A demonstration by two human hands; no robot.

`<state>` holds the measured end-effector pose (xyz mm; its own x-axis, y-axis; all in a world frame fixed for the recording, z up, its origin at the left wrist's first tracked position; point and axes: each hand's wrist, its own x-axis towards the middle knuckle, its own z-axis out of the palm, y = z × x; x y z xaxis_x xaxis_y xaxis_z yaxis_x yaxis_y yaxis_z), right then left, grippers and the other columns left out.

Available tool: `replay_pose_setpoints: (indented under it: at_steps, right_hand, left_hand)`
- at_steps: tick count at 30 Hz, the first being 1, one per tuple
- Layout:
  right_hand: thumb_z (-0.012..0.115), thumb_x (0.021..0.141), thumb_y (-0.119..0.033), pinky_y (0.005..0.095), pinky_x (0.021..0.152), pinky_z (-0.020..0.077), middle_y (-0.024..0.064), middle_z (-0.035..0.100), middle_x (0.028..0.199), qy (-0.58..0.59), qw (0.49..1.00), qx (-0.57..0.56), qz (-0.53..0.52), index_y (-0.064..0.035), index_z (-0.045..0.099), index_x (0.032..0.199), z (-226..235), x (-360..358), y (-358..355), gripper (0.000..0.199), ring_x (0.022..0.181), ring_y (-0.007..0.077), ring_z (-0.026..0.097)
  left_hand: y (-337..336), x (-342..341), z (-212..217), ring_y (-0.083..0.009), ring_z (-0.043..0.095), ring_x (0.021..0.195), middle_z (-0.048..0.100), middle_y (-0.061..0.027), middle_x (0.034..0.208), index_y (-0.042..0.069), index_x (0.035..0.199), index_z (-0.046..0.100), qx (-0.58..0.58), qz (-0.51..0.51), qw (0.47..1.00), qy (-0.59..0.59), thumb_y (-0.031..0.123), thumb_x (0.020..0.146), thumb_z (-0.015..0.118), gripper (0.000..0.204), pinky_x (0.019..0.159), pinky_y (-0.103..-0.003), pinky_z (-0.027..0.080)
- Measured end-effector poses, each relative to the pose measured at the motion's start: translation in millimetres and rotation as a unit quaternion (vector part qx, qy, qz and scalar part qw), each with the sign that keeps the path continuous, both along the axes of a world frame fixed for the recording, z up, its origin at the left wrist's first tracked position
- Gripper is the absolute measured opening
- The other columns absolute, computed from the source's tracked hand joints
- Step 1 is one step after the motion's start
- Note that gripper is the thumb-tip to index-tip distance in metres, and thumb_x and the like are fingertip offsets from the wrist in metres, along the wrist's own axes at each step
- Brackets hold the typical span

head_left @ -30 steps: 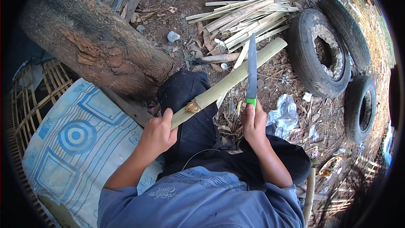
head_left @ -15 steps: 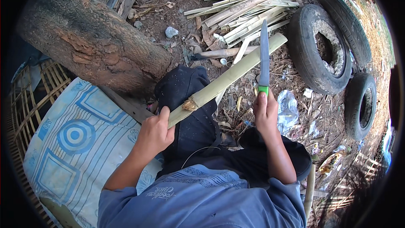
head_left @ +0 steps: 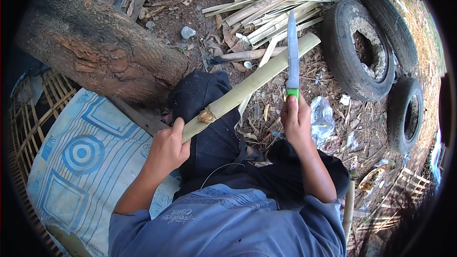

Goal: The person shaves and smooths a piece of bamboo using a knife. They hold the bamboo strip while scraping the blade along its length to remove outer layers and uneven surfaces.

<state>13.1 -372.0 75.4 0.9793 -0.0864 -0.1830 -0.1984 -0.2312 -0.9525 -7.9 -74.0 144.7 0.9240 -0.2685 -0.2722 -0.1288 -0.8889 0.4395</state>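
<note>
Right of the trunk point(head_left: 104, 50), the left hand point(head_left: 166, 148) has its fingers wrapped around the near end of a split bamboo point(head_left: 252, 84), just below a ragged brown knot point(head_left: 206, 116). The bamboo slants up and away from the trunk, passing over a dark-trousered knee point(head_left: 197, 95) that sits beside the trunk's foot. Farther right of the trunk, the right hand point(head_left: 296, 120) has its fingers closed on the green handle of a knife point(head_left: 293, 52), thumb along it, blade pointing up. The blade crosses in front of the bamboo; whether they touch, I cannot tell. Pale strips point(head_left: 281, 12) lie piled to the trunk's upper right, tyres point(head_left: 337, 52) well to its right, and a blue-and-white mat point(head_left: 114, 162) just below it.
</note>
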Motion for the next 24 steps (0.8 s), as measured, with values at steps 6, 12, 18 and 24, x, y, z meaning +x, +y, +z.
replay_pose_setpoints:
  at_steps: [6, 12, 18, 24]
  right_hand:
    - [0.037, 0.103, -0.029, 0.0265, 0.041, 0.0349, 0.0001, 0.046, 0.055, 0.029, 0.994, 0.100, -0.043, 0.0009, 0.051, 0.095, -10, -14, 14, 0.034, 0.046, 0.0077, 0.045]
    - [0.039, 0.102, -0.029, 0.0283, 0.044, 0.0364, 0.0014, 0.048, 0.054, 0.052, 0.997, 0.050, -0.020, 0.0011, 0.053, 0.093, 4, 5, -20, 0.035, 0.047, 0.0090, 0.046]
    - [0.035, 0.103, -0.034, 0.0223, 0.041, 0.0292, -0.0029, 0.042, 0.054, 0.030, 0.998, 0.053, -0.030, -0.0060, 0.045, 0.080, 6, 12, -32, 0.038, 0.045, 0.0050, 0.038]
    - [0.037, 0.103, -0.028, 0.0246, 0.042, 0.0319, -0.0027, 0.044, 0.055, 0.028, 0.994, 0.103, -0.005, 0.0008, 0.052, 0.090, 4, 9, -15, 0.035, 0.046, 0.0061, 0.042]
  left_hand:
    - [2, 0, 0, -0.0447, 0.059, 0.059, 0.055, -0.0254, 0.058, -0.002, 0.088, 0.047, 0.011, 0.004, 1.000, 0.004, 0.006, 0.077, 0.060, 0.019, 0.057, -0.052, 0.046]
    - [-2, 2, 3, -0.0450, 0.059, 0.060, 0.055, -0.0259, 0.059, -0.001, 0.086, 0.047, 0.002, 0.001, 1.000, 0.008, 0.005, 0.077, 0.059, 0.016, 0.057, -0.052, 0.046]
    - [1, 2, 5, -0.0489, 0.056, 0.066, 0.053, -0.0293, 0.063, -0.003, 0.083, 0.044, -0.034, 0.023, 0.999, 0.024, 0.001, 0.080, 0.056, 0.013, 0.056, -0.052, 0.041]
    - [2, 2, 6, -0.0457, 0.059, 0.061, 0.055, -0.0263, 0.059, -0.001, 0.084, 0.045, -0.012, 0.016, 1.000, 0.009, 0.004, 0.078, 0.058, 0.015, 0.057, -0.052, 0.046]
